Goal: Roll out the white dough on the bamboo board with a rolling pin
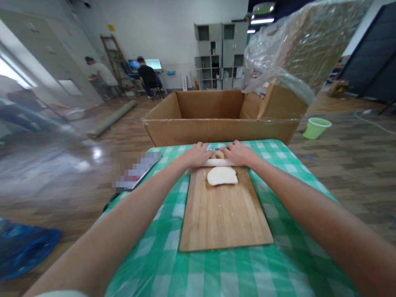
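On the back wall we see a yellow sign (111,27), too small for us to read; the face of the flat device (139,171) at the table's left edge is blurred out. Our left hand (199,155) and right hand (239,153) lie over the two ends of a roller (223,163), fingers together and slightly bent. We cannot tell how tightly they close on it. A small tan piece (219,155) shows between the hands.

The dough (222,176) lies on the board (225,218), just on our side of the roller. From it the wood runs to a straight near edge, with cloth (167,251) showing along both sides for room. Just past the table's far edge stands an open carton (213,130).

The dough is pale, flat and unevenly rounded; the roller is smooth and pale. Our board is grained wood, and the cloth is glossy green-and-white check.
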A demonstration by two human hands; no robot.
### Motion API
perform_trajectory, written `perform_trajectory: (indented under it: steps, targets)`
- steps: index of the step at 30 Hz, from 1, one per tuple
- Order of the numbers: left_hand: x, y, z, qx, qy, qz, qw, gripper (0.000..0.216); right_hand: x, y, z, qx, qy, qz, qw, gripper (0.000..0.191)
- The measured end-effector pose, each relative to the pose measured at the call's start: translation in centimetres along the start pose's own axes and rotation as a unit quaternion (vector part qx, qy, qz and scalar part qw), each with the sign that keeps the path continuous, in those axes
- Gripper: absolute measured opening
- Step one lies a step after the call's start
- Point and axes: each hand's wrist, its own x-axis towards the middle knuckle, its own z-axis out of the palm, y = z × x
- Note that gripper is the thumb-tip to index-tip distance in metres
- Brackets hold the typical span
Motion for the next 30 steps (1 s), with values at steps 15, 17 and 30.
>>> perform_trajectory:
  steps: [15,17,30]
  targets:
    - [-2.7,1.5,0.1,0.074,0.044,0.035,0.996,0.046,-1.8,-1.3,-0.5,-0.010,0.014,-0.028,0.999,0.050]
    - [-3.1,1.8,-0.1,0.073,0.043,0.038,0.996,0.045,-2.2,-1.6,-0.7,-0.002,0.022,-0.027,0.999,0.051]
    - [-4.6,4.7,-0.6,-0.043,0.069,-0.065,0.995,0.064,-3.5,-2.8,-0.1,0.055,0.075,-0.001,0.996,0.057]
